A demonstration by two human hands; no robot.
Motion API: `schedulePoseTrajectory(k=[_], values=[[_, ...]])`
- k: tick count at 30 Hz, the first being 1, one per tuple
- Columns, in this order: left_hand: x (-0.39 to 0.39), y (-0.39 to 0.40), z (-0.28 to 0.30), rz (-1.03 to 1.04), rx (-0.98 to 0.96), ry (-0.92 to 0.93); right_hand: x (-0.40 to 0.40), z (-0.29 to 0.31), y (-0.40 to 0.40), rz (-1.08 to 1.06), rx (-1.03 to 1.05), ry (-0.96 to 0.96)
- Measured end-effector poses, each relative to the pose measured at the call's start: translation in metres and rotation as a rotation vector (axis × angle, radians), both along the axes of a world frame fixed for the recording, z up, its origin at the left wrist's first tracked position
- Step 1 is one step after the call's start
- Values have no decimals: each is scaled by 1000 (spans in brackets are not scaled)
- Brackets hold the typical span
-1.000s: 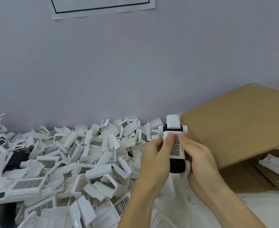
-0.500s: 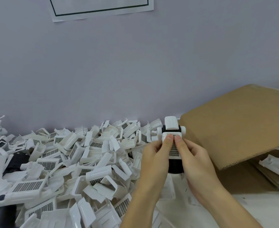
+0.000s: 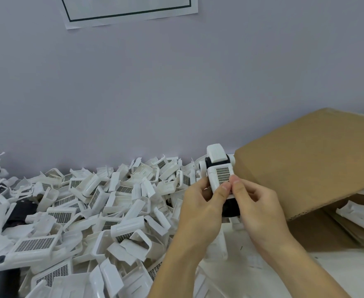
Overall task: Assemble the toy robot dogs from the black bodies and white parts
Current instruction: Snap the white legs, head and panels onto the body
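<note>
A toy robot dog [image 3: 218, 166] with a black body, a white head and a white gridded back cover is held up above the table between both hands. My left hand [image 3: 200, 208] grips its left side, thumb pressing on the cover. My right hand [image 3: 257, 208] grips the right side, thumb beside the other thumb on the cover. The dog's black rear end [image 3: 230, 208] shows between my palms. A big heap of loose white parts [image 3: 95, 203] with gridded panels covers the table to the left.
A tilted brown cardboard box [image 3: 314, 160] stands at the right against the lilac wall, with white pieces [image 3: 359, 218] under its flap. Some black bodies [image 3: 20, 210] lie in the pile at far left. A paper sheet [image 3: 129, 11] hangs on the wall.
Both thumbs have slid down the gridded cover toward me, and the dog has tilted slightly to the left while staying in both hands.
</note>
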State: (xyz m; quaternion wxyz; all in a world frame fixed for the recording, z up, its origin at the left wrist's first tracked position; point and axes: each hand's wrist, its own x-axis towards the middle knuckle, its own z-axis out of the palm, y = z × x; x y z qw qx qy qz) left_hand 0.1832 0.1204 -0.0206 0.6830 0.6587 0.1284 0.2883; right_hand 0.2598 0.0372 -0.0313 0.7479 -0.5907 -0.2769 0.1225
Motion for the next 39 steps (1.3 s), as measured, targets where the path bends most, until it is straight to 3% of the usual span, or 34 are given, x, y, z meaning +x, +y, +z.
schedulePoseTrajectory(k=[9,17,23,29,33,36,39], values=[[4,2,-2,74,-295,2,-2,-3,1,50,-50,32],[2,3,-1,134,-307,-11,-4,-2,1,-41,-66,-43],[0,1,2,194,-332,-43,-12,1,0,107,-61,-140],[-2,2,10,186,-406,-25,-10,-3,0,-75,-131,-113],[-6,8,14,451,-109,49,-6,-2,-1,-101,-74,-30],[-9,12,15,704,124,8,-4,1,-3,-47,-46,45],[-13,15,19,724,153,-90,-3,2,-5,59,-6,136]])
